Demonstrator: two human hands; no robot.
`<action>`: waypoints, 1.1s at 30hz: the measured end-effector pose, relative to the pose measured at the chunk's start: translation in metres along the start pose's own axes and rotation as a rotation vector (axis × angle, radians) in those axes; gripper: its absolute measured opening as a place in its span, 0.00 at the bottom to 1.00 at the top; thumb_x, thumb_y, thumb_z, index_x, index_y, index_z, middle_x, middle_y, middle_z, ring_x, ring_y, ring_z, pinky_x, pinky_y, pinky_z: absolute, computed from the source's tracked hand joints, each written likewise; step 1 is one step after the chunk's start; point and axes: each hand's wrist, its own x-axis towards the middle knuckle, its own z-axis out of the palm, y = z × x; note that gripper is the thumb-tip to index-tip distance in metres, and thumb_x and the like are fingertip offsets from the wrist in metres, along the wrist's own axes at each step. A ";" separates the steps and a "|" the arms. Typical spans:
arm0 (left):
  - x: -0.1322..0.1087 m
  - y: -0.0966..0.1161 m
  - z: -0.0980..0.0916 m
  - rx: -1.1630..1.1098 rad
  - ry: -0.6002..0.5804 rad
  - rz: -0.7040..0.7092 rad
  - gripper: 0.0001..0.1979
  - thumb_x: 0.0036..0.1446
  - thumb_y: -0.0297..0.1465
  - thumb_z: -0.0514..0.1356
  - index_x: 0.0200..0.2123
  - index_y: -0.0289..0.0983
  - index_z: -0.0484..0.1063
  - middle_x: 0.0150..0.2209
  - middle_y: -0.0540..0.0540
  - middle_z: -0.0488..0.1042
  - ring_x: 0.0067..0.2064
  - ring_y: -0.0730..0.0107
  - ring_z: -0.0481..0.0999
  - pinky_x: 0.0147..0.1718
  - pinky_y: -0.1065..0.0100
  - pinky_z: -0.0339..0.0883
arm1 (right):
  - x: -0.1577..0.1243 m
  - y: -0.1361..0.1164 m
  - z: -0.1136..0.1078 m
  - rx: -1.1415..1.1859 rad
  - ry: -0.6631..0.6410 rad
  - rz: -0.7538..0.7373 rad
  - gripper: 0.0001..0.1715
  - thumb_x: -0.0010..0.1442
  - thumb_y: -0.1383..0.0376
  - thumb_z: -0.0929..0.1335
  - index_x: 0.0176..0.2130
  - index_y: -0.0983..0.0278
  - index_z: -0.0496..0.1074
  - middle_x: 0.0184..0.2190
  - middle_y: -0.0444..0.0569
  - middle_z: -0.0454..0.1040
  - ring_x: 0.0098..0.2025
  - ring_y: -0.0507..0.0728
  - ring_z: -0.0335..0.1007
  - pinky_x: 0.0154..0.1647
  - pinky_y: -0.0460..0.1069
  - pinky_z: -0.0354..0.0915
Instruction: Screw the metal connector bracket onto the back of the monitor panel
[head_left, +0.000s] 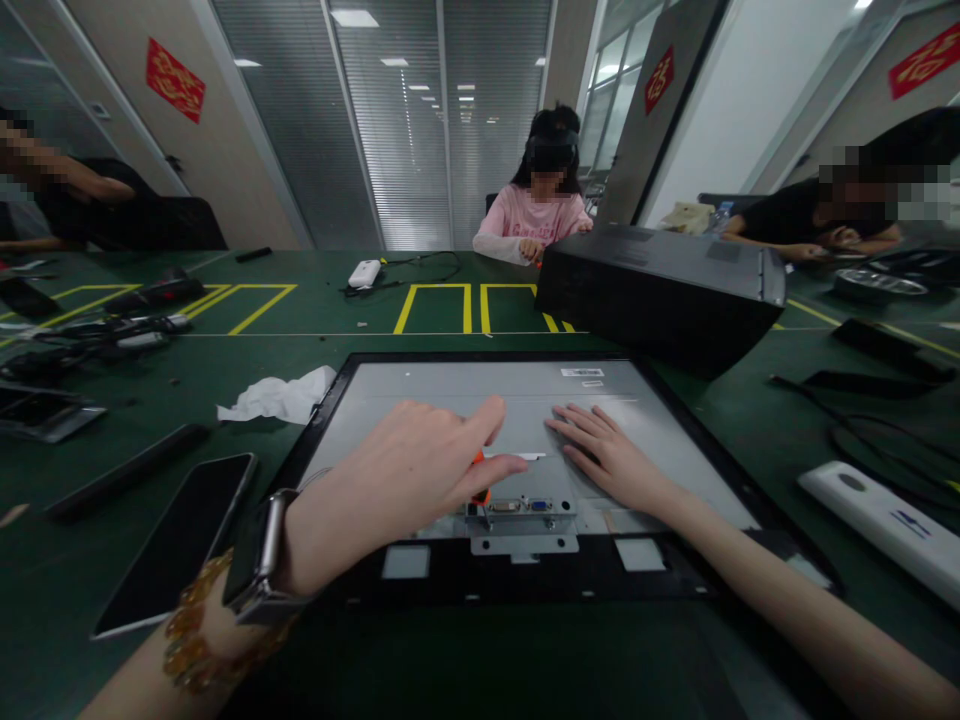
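Observation:
In front of me a monitor panel lies face down, its grey metal back framed by a black bezel. A metal bracket with video ports sits near its front edge. My left hand is closed around an orange-and-black screwdriver, mostly hidden behind the fingers and held upright at the left end of the bracket. Flat on the panel's back, to the right of the bracket, rests my right hand, fingers spread and holding nothing.
A black computer case lies behind the panel at right. On the left are a phone, a black bar, crumpled tissue and cables. A white device lies at right. Other people sit around the green table.

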 end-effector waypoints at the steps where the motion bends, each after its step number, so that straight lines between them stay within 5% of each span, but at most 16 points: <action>1: 0.000 -0.001 0.001 -0.008 0.003 0.010 0.18 0.68 0.46 0.46 0.40 0.37 0.62 0.18 0.54 0.66 0.19 0.69 0.67 0.19 0.69 0.44 | 0.000 0.000 0.000 0.001 0.001 0.002 0.25 0.68 0.58 0.57 0.62 0.54 0.59 0.64 0.48 0.60 0.66 0.63 0.52 0.64 0.67 0.48; 9: -0.002 0.001 -0.002 -0.154 -0.007 0.086 0.03 0.63 0.31 0.51 0.37 0.38 0.60 0.26 0.52 0.69 0.22 0.71 0.66 0.21 0.68 0.47 | 0.000 -0.001 -0.001 0.009 -0.015 0.022 0.25 0.68 0.57 0.57 0.62 0.55 0.60 0.64 0.49 0.59 0.66 0.62 0.51 0.65 0.67 0.47; 14: -0.003 0.003 -0.007 -0.194 -0.005 0.081 0.03 0.57 0.29 0.51 0.36 0.38 0.60 0.28 0.52 0.69 0.22 0.72 0.64 0.21 0.67 0.47 | 0.000 -0.001 -0.001 0.001 -0.010 0.013 0.25 0.68 0.57 0.57 0.63 0.54 0.58 0.64 0.48 0.60 0.66 0.62 0.52 0.65 0.67 0.47; 23: 0.001 -0.002 0.000 -0.088 -0.028 0.002 0.18 0.66 0.47 0.49 0.37 0.37 0.62 0.19 0.53 0.66 0.20 0.69 0.66 0.20 0.69 0.45 | 0.000 -0.002 -0.002 -0.006 -0.018 0.023 0.25 0.68 0.58 0.57 0.62 0.56 0.60 0.64 0.50 0.60 0.66 0.62 0.52 0.65 0.66 0.48; 33: -0.004 -0.001 -0.004 -0.299 -0.039 0.096 0.04 0.58 0.28 0.53 0.37 0.39 0.59 0.32 0.52 0.68 0.26 0.71 0.66 0.25 0.67 0.51 | 0.001 -0.002 -0.003 -0.006 -0.037 0.027 0.26 0.68 0.57 0.57 0.63 0.56 0.58 0.64 0.50 0.59 0.66 0.62 0.51 0.65 0.67 0.47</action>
